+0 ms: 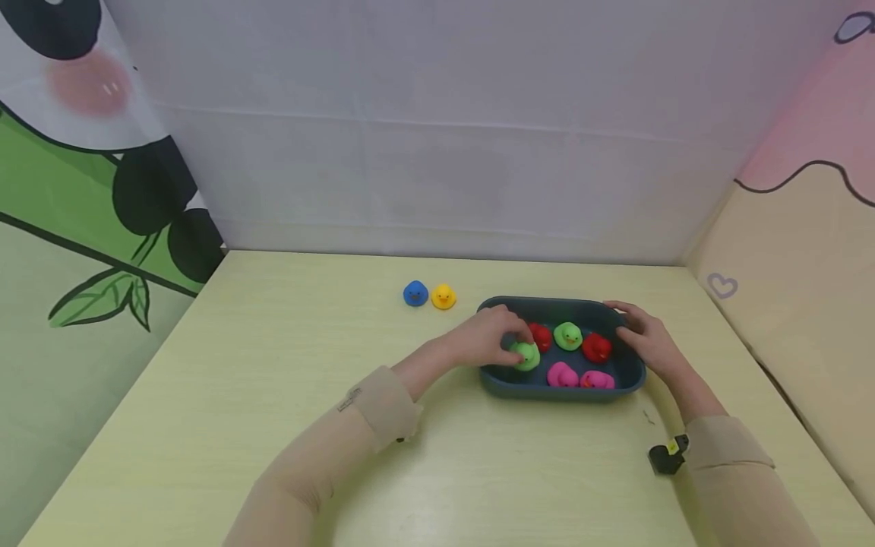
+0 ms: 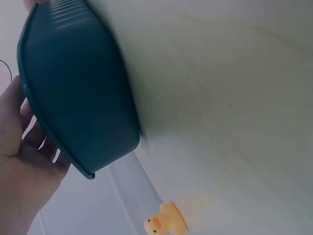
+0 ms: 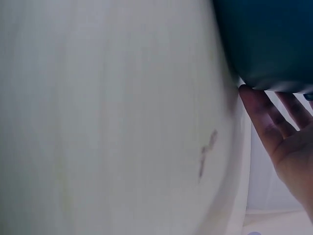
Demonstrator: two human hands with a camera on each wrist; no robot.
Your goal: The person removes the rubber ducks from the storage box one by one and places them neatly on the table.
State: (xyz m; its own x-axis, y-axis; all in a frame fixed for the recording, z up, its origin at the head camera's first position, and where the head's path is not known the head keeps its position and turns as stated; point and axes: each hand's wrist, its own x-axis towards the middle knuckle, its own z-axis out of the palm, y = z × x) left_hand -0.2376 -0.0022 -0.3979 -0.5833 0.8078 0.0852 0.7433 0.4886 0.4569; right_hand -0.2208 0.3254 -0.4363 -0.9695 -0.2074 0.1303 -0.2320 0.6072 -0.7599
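A dark teal plastic bin point(image 1: 554, 392) holds several small rubber ducks. My left hand point(image 1: 481, 338) reaches over the bin's left end, thumb and fingers round a light green duck point(image 1: 526, 357); a red duck point(image 1: 541, 336) lies just behind it. At the bin's right end, my right hand point(image 1: 652, 346) grips the rim, its thumb over the edge. The right wrist view has the fingers of this hand point(image 3: 288, 129) against the outside of the bin point(image 3: 274, 44). In the left wrist view, the bin wall point(image 2: 83, 93) hides the duck from sight beside the left hand point(image 2: 29, 161).
Inside the bin are also a green duck point(image 1: 568, 336), a red duck point(image 1: 597, 348) and two pink ducks point(image 1: 563, 374). A blue duck point(image 1: 415, 293) and a yellow duck point(image 1: 443, 296) stand on the table behind and left. A black object point(image 1: 666, 457) is by the right sleeve.
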